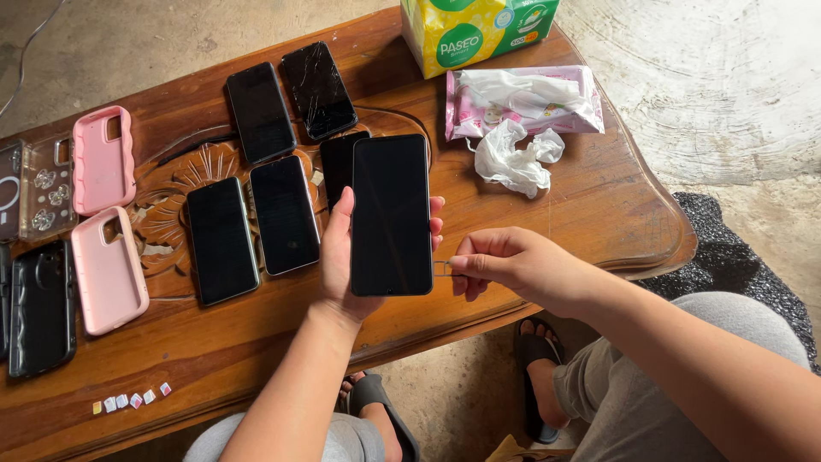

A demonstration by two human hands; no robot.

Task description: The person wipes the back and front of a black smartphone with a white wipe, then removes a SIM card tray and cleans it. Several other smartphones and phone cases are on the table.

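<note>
Centre of frame: left hand (342, 265) grips a black slab smartphone (392, 214) upright by its edges, screen dark, held just above the carved brown wooden counter (547, 214). Right hand (505, 265) is closed in a pinch on a small metal SIM tray (442, 269) at the phone's right edge — touching or just out of the slot, can't tell which.

Progress, judging by the layout: tray looks part out, so this phone is mid-step. Five more dark phones (256, 180) lie flat left of centre, one w/ a cracked screen at top. A row of tiny SIM cards (130, 399) sits at lower left, apart from the phones. Pink, clear and black phone cases (103, 222) line the left edge, off the phones.

Packages, upper right: a green-and-yellow boxy tissue pack (470, 30) at the counter's far edge; below it a flat pink wet-wipe pouch (522, 98) — a crumpled white tissue (513, 158) just beside.
</note>
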